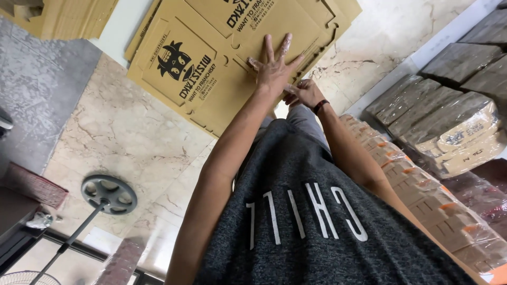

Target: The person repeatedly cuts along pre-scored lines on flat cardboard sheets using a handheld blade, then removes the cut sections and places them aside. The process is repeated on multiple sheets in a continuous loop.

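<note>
We look down past our grey shirt [311, 221] and both arms reach toward the top of the frame. Our left hand [274, 66] lies flat, fingers spread wide, palm pressed onto the topmost flat cardboard sheet [211, 58] of a stack in the upper middle, gripping nothing. Just below and right of it, our right hand [303, 94], a dark band [320, 106] at the wrist, curls at the sheet's near edge; it seems to pinch that edge, though the left hand hides the fingertips. The stack rests on a marble floor [121, 142]. Wrapped bundles of cartons [454, 132] fill the right side, and a fan's round base [109, 194] sits lower left.
</note>
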